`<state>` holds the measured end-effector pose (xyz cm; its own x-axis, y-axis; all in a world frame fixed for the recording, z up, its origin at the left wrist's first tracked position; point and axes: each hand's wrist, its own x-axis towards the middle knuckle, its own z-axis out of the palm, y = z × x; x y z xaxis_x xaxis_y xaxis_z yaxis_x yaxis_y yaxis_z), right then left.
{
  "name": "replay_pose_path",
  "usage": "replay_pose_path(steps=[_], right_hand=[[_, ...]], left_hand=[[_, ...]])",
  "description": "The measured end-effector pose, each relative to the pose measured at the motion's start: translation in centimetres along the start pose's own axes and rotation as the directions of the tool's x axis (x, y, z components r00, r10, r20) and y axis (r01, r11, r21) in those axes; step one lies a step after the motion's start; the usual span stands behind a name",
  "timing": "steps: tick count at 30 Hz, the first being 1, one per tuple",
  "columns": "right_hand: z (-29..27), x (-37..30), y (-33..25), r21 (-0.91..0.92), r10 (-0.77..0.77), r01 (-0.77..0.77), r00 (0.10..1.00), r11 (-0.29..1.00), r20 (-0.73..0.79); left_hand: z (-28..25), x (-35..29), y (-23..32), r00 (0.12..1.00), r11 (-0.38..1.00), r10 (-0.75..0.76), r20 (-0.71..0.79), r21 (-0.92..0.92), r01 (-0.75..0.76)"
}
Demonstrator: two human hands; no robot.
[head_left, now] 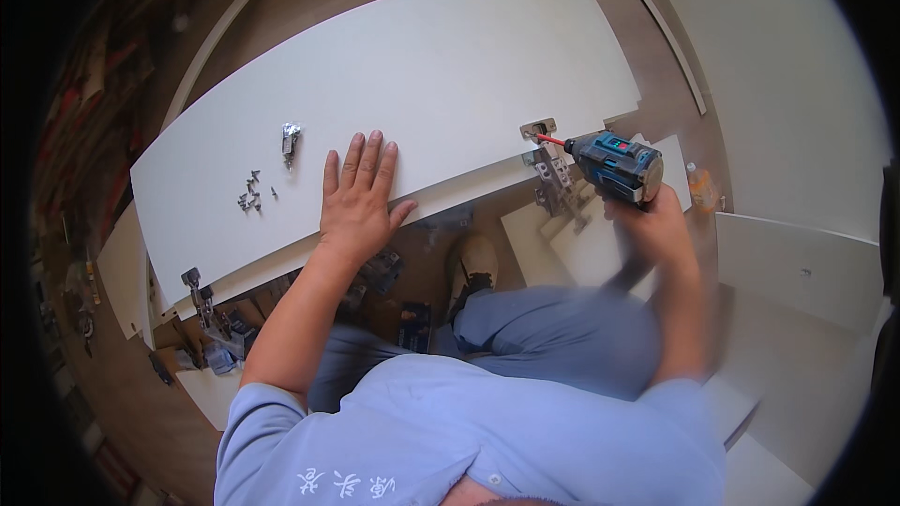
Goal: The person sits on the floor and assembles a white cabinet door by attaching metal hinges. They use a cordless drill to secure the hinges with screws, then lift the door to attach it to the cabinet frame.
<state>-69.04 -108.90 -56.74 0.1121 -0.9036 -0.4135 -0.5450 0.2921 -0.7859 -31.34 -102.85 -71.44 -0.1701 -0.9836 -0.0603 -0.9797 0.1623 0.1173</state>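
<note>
Panel work with a drill; the white panel (450, 66) slants across the upper and middle frame; at its right end, right of centre, lies a metal hinge (549, 126); the right hand (661, 218) has its grip wrapped round the handle of a blue-and-black drill (614, 164), whose red bit (553, 141) points left with its tip at the hinge; whether the tip is seated in a screw cannot be told; the left hand (359, 206), near the centre, rests palm down on the panel, its grip unfolded, fingers extended, holding nothing; left of it lie a clear packet (291, 144) and loose dark screws (250, 201); a second hinge (194, 283) sits at the panel's lower-left corner; a bottle (700, 189) with orange contents stands at right.
</note>
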Motion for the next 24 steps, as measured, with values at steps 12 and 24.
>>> replay_pose_path(steps=[12,24], right_hand=[[0.2,0.6,0.0,-0.072,0.033,-0.031,0.999,0.997,0.02],[0.9,0.6,-0.2,-0.127,0.077,-0.078,0.997,0.989,-0.017]], left_hand=[[-0.1,0.0,0.0,0.999,1.0,0.005,-0.032,-0.015,-0.006],[-0.1,-0.2,-0.2,0.999,0.998,0.007,-0.046,-0.055,-0.01]])
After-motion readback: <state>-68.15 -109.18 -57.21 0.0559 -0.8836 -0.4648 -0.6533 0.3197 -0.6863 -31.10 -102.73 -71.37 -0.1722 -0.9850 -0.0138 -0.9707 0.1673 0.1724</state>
